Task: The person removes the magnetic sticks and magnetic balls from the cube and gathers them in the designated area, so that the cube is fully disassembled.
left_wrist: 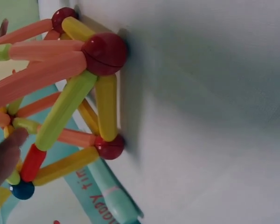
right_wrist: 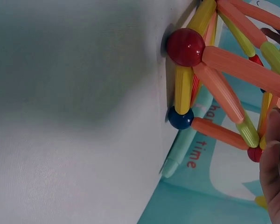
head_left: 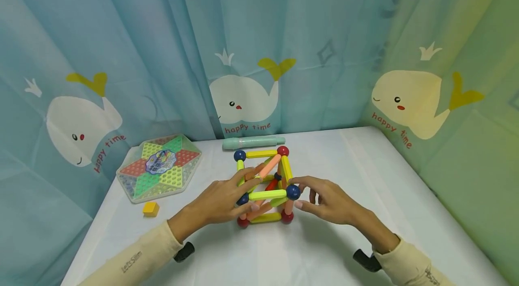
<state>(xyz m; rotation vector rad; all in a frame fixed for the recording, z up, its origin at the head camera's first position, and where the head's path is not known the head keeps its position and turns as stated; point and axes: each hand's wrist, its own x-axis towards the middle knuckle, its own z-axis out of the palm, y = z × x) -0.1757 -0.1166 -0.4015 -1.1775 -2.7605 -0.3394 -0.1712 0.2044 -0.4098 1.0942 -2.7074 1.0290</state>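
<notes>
A cube-shaped frame of magnetic sticks and balls [head_left: 267,195] stands on the table, with yellow, yellow-green, orange and red sticks. My left hand [head_left: 220,198] grips its left side, fingers over the upper sticks and thumb by the front-left blue ball. In the left wrist view, a left fingertip [left_wrist: 19,136] lies at a yellow-green stick [left_wrist: 25,124]. My right hand [head_left: 330,198] is at the front-right blue ball [head_left: 293,192], index fingertip at its top and thumb just below, fingers loosely bent. Red balls [right_wrist: 185,47] and yellow sticks form the base near the tabletop.
A hexagonal Chinese checkers box [head_left: 160,164] lies at the back left, with a small yellow block [head_left: 151,209] before it. Behind the frame lies a pale green pen-like tube [head_left: 253,143]. Whale-printed curtains [head_left: 324,43] enclose the white table [head_left: 344,155] at the back and sides.
</notes>
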